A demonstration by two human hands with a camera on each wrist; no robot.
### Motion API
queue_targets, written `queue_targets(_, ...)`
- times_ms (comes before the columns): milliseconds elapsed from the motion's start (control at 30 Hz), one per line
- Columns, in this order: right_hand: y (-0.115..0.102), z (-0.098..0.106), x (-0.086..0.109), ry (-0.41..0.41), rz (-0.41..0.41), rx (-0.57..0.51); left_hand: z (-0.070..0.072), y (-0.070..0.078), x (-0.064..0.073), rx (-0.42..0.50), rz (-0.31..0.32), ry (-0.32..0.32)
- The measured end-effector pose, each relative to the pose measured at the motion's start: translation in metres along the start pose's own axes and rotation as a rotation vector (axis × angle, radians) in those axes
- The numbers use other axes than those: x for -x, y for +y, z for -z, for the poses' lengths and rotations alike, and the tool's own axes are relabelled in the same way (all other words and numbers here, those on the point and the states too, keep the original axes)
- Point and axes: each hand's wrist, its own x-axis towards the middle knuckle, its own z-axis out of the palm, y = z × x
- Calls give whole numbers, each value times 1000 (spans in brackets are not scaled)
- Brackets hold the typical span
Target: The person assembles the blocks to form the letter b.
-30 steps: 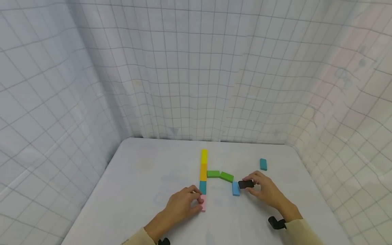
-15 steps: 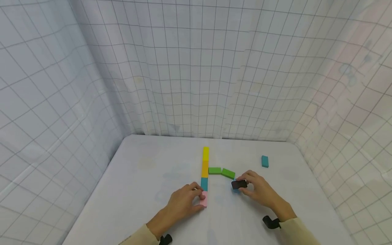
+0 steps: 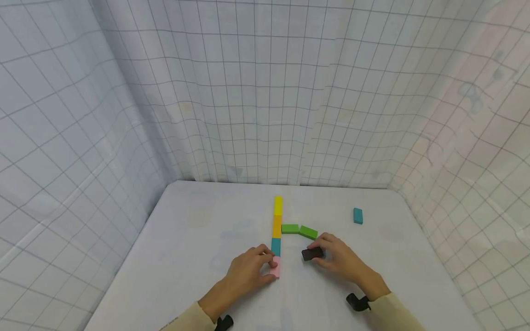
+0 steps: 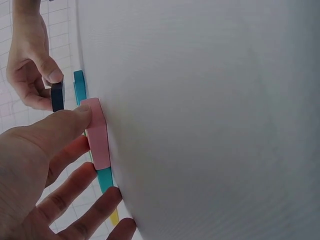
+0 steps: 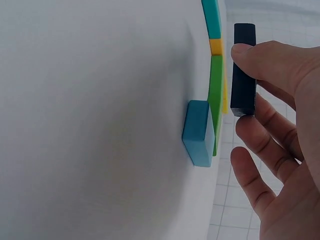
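Note:
My left hand (image 3: 246, 271) pinches the pink block (image 3: 276, 270) at the near end of a straight column lying flat on the table. Beyond it in line are a teal block (image 3: 275, 247), an orange block (image 3: 277, 226) and a yellow block (image 3: 278, 205). My right hand (image 3: 345, 263) holds a black block (image 3: 312, 253) between thumb and fingers, raised off the table. From the column's right side run a green block (image 3: 290, 229) and a second, slanted green block (image 3: 308, 232). A light blue block (image 5: 196, 135) shows in the right wrist view; in the head view the right hand covers it.
A separate teal block (image 3: 358, 215) lies on the white table (image 3: 194, 230) at the back right. White grid-patterned curtains (image 3: 256, 92) stand behind the table and along both sides.
My right hand has carried the black block leftward past the light blue block, toward the column. The left hand stays at the pink block. The head view has shifted slightly.

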Motion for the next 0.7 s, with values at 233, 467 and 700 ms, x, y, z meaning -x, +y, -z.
queue_targets(233,-10,-6,-3,-47,-11,-1,0,-1,1,3,-8,6)
queue_targets(467,-18,-12,-7,-58,14,2,2,0,1,-12,-32,23)
queue_targets(700,-25,-19,-11,-78,70,3,3,1,2,-20,-54,44)
